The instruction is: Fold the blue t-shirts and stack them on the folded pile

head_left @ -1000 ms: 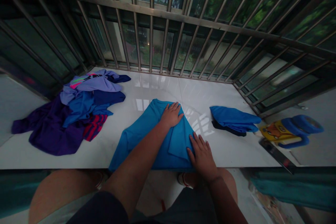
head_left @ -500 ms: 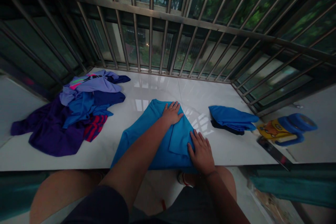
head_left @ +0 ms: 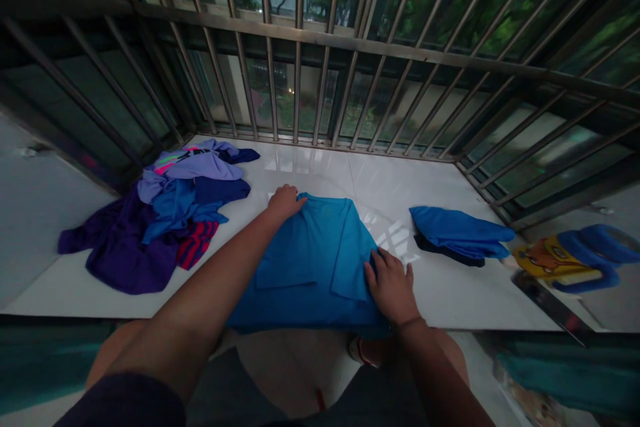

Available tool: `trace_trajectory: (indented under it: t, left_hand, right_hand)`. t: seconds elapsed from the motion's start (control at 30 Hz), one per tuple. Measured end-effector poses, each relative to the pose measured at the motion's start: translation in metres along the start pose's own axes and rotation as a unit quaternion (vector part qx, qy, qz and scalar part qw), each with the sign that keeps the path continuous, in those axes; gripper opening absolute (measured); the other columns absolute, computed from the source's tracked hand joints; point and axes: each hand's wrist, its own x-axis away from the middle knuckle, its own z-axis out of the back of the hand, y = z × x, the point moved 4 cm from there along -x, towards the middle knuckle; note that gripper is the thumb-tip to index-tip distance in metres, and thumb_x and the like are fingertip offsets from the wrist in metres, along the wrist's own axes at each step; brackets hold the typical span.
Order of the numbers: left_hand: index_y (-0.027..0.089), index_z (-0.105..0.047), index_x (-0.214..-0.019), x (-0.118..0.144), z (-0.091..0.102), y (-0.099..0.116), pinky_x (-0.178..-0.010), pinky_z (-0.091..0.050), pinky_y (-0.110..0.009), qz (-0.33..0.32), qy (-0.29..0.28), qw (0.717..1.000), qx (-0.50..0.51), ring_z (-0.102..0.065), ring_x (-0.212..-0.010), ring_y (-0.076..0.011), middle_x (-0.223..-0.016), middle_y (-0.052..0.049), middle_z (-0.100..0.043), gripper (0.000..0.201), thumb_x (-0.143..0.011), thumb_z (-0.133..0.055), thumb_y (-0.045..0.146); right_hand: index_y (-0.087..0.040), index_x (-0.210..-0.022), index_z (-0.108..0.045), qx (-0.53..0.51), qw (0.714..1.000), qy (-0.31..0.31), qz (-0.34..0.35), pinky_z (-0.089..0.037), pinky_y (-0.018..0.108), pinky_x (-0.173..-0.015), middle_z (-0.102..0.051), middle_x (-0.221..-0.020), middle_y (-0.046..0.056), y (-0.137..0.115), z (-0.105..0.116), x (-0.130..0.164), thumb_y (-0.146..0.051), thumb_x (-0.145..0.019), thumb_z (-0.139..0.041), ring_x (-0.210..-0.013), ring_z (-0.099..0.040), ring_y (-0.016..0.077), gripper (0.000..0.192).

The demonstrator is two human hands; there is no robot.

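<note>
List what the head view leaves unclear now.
All in the head view:
Left hand: whether it pinches the blue shirt; the hand itself hides the contact.
Dark cloth: mostly covered by the folded blue garment.
Purple garment: partly under other clothes.
Blue-and-yellow cup: its print, blurred.

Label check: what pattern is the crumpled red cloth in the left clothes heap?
The crumpled red cloth has dark stripes; best in the head view.

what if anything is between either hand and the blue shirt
Nothing visible: the left hand touches the blue shirt at its far left corner, the right hand its right side. The clothes pile lies apart, leftward.
</note>
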Motion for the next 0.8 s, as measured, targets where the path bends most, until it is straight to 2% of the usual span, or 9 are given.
trace_trajectory:
  t: [0.1,0.17,0.27,0.33,0.47,0.57,0.63,0.73,0.8]
  left_hand:
    - [0.016,-0.083,-0.121,-0.008,-0.01,-0.009,-0.106,-0.056,-0.038,0.002,-0.018,1.0,0.022,-0.073,-0.123,-0.0336,-0.131,-0.019,-0.077,0.041,-0.1,-0.078,0.051]
    - [0.018,-0.084,-0.117,-0.016,-0.014,-0.011,-0.099,-0.056,-0.035,0.006,-0.028,0.999,0.041,-0.075,-0.117,-0.0306,-0.125,-0.015,-0.08,0.033,-0.098,-0.081,0.046]
    - [0.019,-0.083,-0.103,-0.028,-0.016,-0.012,-0.088,-0.055,-0.034,0.015,-0.038,0.997,0.068,-0.076,-0.104,-0.0288,-0.111,-0.012,-0.083,0.021,-0.094,-0.085,0.038]
    - [0.019,-0.081,-0.094,-0.034,-0.012,-0.012,-0.085,-0.054,-0.033,0.022,-0.036,0.996,0.084,-0.075,-0.098,-0.0276,-0.103,-0.01,-0.082,0.017,-0.091,-0.087,0.035]
    - [0.019,-0.077,-0.09,-0.041,0.011,-0.01,-0.081,-0.052,-0.032,0.028,-0.003,0.992,0.121,-0.073,-0.091,-0.0243,-0.097,-0.007,-0.081,0.016,-0.09,-0.086,0.032]
    - [0.019,-0.075,-0.099,-0.036,0.04,-0.011,-0.083,-0.052,-0.031,0.019,0.037,0.988,0.146,-0.072,-0.093,-0.0223,-0.102,-0.006,-0.081,0.016,-0.097,-0.079,0.035]
    - [0.02,-0.073,-0.101,-0.02,0.06,-0.012,-0.086,-0.054,-0.031,-0.019,0.066,0.983,0.169,-0.071,-0.093,-0.0218,-0.101,-0.004,-0.08,0.017,-0.099,-0.076,0.037]
    - [0.022,-0.072,-0.101,0.035,0.079,-0.014,-0.093,-0.056,-0.036,-0.14,0.106,0.964,0.199,-0.07,-0.097,-0.0239,-0.102,-0.005,-0.079,0.018,-0.098,-0.076,0.04]
    - [0.024,-0.074,-0.103,0.09,0.076,-0.019,-0.1,-0.057,-0.041,-0.208,0.108,0.954,0.187,-0.071,-0.105,-0.0265,-0.107,-0.006,-0.078,0.015,-0.1,-0.073,0.038]
  right_hand:
    - [-0.019,-0.138,-0.077,-0.034,0.997,-0.062,0.008,-0.051,0.05,-0.116,-0.076,-0.142,0.018,-0.011,0.012,-0.053,-0.036,-0.119,-0.043,-0.126,-0.072,0.0315,0.042]
    - [-0.016,-0.138,-0.076,-0.063,0.995,-0.072,0.009,-0.053,0.04,-0.111,-0.076,-0.14,0.019,-0.016,0.018,-0.096,-0.028,-0.118,-0.046,-0.124,-0.073,0.0272,0.038]
    - [-0.013,-0.141,-0.073,-0.084,0.993,-0.077,0.006,-0.056,0.038,-0.108,-0.078,-0.132,0.017,-0.017,0.012,-0.156,-0.03,-0.117,-0.058,-0.118,-0.074,0.0234,0.032]
    - [-0.015,-0.132,-0.074,-0.099,0.991,-0.094,0.005,-0.063,0.042,-0.101,-0.079,-0.121,0.01,-0.018,0.003,-0.188,-0.04,-0.114,-0.069,-0.107,-0.076,0.0222,0.031]
    - [-0.016,-0.11,-0.076,-0.135,0.986,-0.093,0.003,-0.066,0.039,-0.088,-0.077,-0.105,0.003,-0.019,-0.001,-0.225,-0.047,-0.111,-0.075,-0.092,-0.075,0.0186,0.031]
    - [-0.017,-0.104,-0.074,-0.176,0.984,-0.036,0.001,-0.062,0.035,-0.087,-0.079,-0.1,0.003,-0.017,0.021,-0.228,-0.042,-0.112,-0.072,-0.088,-0.073,0.0169,0.026]
    - [-0.018,-0.108,-0.073,-0.207,0.978,0.001,0.007,-0.058,0.032,-0.084,-0.08,-0.102,0.004,-0.013,0.043,-0.213,-0.039,-0.113,-0.067,-0.084,-0.072,0.0158,0.023]
    - [-0.02,-0.115,-0.073,-0.243,0.969,0.037,0.029,-0.059,0.032,-0.081,-0.081,-0.108,0.007,-0.005,0.073,-0.162,-0.041,-0.11,-0.064,-0.085,-0.074,0.0177,0.023]
    - [-0.021,-0.115,-0.075,-0.259,0.963,0.044,0.056,-0.063,0.034,-0.087,-0.08,-0.116,0.01,-0.001,0.083,-0.112,-0.041,-0.108,-0.063,-0.098,-0.077,0.0219,0.024]
